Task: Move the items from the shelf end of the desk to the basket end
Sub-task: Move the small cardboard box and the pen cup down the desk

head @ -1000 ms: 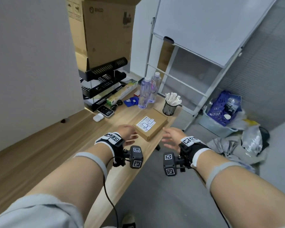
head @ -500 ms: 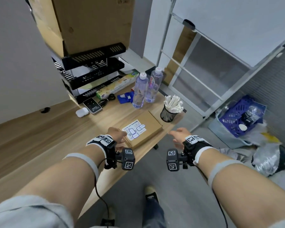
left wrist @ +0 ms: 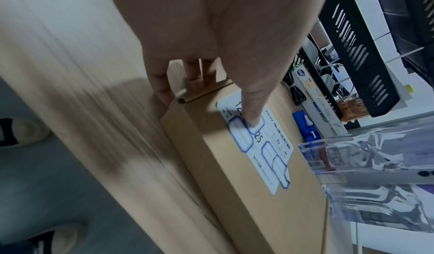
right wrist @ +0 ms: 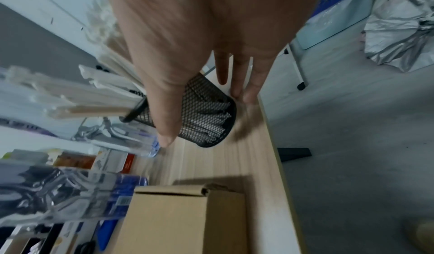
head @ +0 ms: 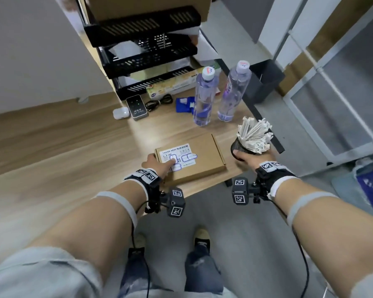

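Here the flat brown cardboard box (head: 192, 161) is pinched at its edge by the left hand (head: 157, 164), thumb on the label; the black mesh cup of wrapped sticks (head: 244, 145) is clasped between thumb and fingers of the right hand (head: 249, 159), two clear plastic bottles (head: 202, 97) just behind.

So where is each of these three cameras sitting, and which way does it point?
Head: worn on the head, looking down at the desk; both forearms, left hand, right hand and shoes show.
Left wrist: looks along the left hand, thumb on the cardboard box.
Right wrist: looks along the right hand, gripping the mesh cup of sticks.
All three share the box; head and right wrist share the cup.
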